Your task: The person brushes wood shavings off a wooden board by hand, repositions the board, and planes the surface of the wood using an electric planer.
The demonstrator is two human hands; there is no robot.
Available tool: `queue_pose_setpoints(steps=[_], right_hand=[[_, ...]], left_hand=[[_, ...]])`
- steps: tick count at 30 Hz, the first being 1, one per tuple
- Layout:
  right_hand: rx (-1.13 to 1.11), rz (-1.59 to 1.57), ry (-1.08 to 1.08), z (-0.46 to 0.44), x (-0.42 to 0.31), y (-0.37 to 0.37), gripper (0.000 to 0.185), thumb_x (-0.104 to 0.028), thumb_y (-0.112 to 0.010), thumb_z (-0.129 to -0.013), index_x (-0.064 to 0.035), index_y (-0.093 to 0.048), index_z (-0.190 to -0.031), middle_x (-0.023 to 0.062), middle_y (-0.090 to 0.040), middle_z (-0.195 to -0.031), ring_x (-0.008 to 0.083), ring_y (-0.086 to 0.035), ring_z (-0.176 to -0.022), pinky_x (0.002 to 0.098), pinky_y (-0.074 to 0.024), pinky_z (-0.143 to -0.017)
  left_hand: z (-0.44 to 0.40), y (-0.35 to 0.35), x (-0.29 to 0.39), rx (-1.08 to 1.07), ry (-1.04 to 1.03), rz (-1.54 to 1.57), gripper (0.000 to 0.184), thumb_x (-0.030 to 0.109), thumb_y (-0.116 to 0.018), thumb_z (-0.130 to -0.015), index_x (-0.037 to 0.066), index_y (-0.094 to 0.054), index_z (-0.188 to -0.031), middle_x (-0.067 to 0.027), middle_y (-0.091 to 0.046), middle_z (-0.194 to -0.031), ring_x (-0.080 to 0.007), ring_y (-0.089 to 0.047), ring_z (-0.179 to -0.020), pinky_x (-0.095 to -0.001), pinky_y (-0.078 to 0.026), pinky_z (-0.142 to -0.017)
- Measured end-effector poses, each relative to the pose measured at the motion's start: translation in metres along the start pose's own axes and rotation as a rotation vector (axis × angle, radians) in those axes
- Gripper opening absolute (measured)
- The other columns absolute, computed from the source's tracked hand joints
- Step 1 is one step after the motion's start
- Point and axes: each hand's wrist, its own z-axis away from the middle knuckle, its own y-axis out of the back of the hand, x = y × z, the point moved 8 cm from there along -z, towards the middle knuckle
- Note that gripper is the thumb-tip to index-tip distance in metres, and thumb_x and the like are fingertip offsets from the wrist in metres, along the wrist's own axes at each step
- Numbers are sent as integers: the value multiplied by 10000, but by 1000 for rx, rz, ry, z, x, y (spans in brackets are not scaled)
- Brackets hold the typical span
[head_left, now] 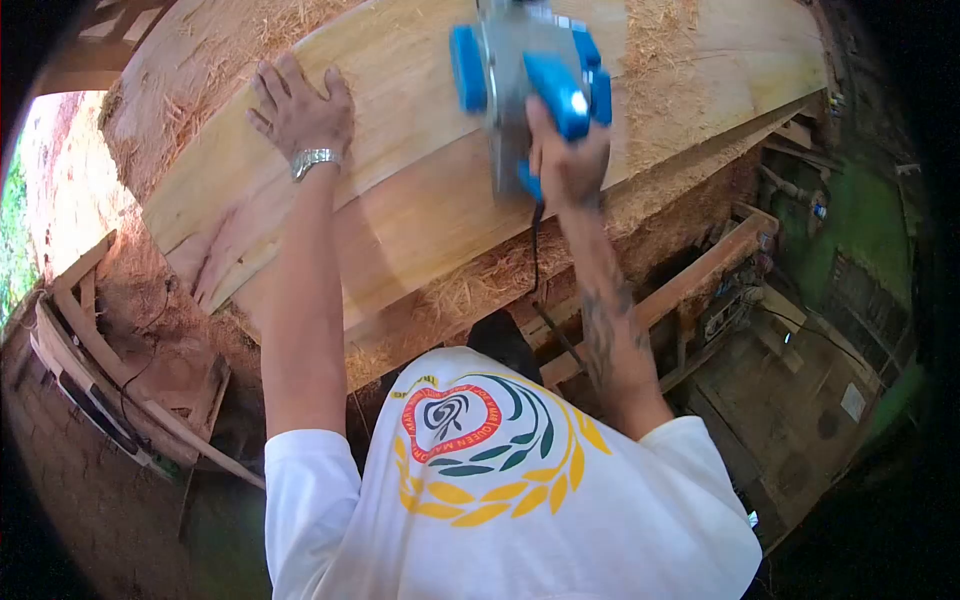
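Observation:
Resting flat on a wide pale wooden board (400, 120), my left hand (308, 115) has its fingers spread and holds nothing. A metal-band wristwatch (316, 160) circles that wrist. My right hand (575, 165) is wrapped around the rear handle of a blue and grey electric planer (502, 110), slightly blurred, which sits on the board to the right of my left hand. From the planer's back end a dark cord (536, 250) hangs over the near edge of the board. The planer's front is cut off at the top of the view.
Curly wood shavings (660, 45) lie on the board's right part, with more shavings (470, 290) along its near edge. A wooden rail (700, 270) juts out below on the right. At lower left is a wooden frame (140, 390), above a sawdust-covered floor.

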Motion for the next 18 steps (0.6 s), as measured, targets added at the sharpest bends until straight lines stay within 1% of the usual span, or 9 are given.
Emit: queue_pose_setpoints(steps=[1, 3, 5, 7, 10, 11, 13, 15, 18], right_hand=[[-4, 17, 53, -30, -7, -11, 245, -275, -780, -923, -72, -682, -825, -7, -631, -689, 129, -560, -588, 319, -441, -581], [18, -77, 232, -78, -43, -36, 238, -249, -755, -939, -75, -671, -799, 1, -583, -580, 121, -543, -472, 288, -401, -434], [48, -78, 237, -107, -76, -52, 212, -243, -738, -939, -49, -715, -857, 36, -621, -626, 158, -608, -535, 313, -457, -481], [83, 164, 101, -116, -79, -51, 250, -255, -714, -955, -45, -717, -820, 52, -641, -639, 179, -622, -545, 344, -476, -505], [-108, 34, -113, -102, -37, -52, 295, -291, -709, -938, -5, -728, -870, 118, -696, -681, 232, -685, -655, 386, -525, -619], [-81, 27, -22, -80, -29, -47, 277, -286, -736, -943, -56, -688, -796, 39, -619, -603, 161, -581, -530, 329, -440, -508], [-105, 10, -32, -11, -9, -31, 245, -268, -758, -930, -37, -688, -884, 46, -641, -671, 162, -601, -600, 337, -466, -566], [-164, 4, -147, 87, 10, -8, 254, -250, -780, -917, -19, -689, -971, 53, -662, -739, 163, -620, -669, 345, -492, -625], [-202, 63, -325, 235, 39, 30, 332, -223, -813, -898, 8, -690, -1102, 63, -695, -840, 165, -649, -774, 357, -530, -712]], left_hand=[[-1, 1, 0, 0, 0, 7, 775, 578, -475, -968, 135, -378, -1596, -152, -251, -1707, -306, -166, -1597, -588, -71, -1269], [-2, 1, 1, 6, -4, 3, 777, 577, -479, -965, 136, -378, -1596, -151, -254, -1706, -307, -167, -1597, -589, -74, -1268], [-2, 3, 0, 5, -4, 9, 779, 578, -482, -962, 136, -380, -1595, -152, -258, -1705, -309, -170, -1596, -591, -77, -1268], [1, 5, 2, -3, -3, 32, 781, 580, -484, -959, 135, -385, -1593, -154, -261, -1703, -311, -175, -1594, -594, -80, -1267], [0, 5, 1, 1, -10, 2, 784, 586, -485, -958, 131, -391, -1590, -160, -266, -1700, -315, -181, -1593, -597, -87, -1265], [-4, 5, 1, 15, -12, 13, 785, 587, -484, -958, 131, -391, -1590, -162, -267, -1699, -316, -182, -1593, -598, -89, -1265], [-1, 3, -1, 23, -14, 29, 786, 589, -484, -959, 130, -391, -1591, -165, -270, -1697, -318, -185, -1593, -599, -94, -1264], [-1, 2, 0, 24, -14, 31, 788, 590, -481, -961, 133, -383, -1595, -165, -270, -1697, -316, -181, -1594, -599, -96, -1265], [0, 5, -2, 22, -11, 43, 787, 584, -482, -963, 127, -378, -1596, -167, -271, -1696, -320, -180, -1594, -606, -96, -1263]])
